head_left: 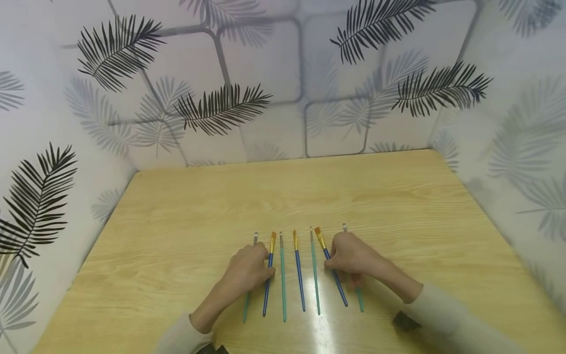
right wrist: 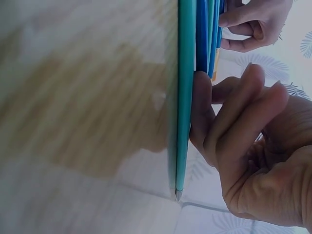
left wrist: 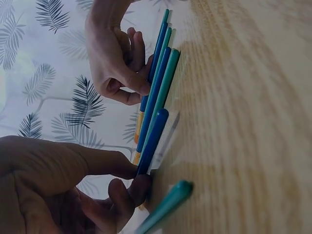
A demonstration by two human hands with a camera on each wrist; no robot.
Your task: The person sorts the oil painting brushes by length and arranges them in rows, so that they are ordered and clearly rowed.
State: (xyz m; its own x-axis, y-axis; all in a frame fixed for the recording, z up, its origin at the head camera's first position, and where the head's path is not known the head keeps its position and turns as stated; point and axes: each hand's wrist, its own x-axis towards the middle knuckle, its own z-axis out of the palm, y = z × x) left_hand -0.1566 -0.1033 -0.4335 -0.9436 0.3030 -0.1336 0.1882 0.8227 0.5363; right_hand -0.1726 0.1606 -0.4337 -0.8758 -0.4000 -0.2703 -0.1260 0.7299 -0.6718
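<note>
Several paintbrushes lie side by side on the table, bristles toward the far edge. My left hand pinches a blue paintbrush, second from the left, between thumb and finger. Under that hand passes the leftmost teal paintbrush. A second blue paintbrush, second from the right, is pinched by my right hand. Beneath the right hand lies the rightmost teal paintbrush, partly covered in the head view. Between the hands are a teal paintbrush, a blue paintbrush and another teal paintbrush.
The wood-grain table reaches back to a wall papered with leaf patterns. Walls also flank the table at left and right. Light reflects off the tabletop near the front.
</note>
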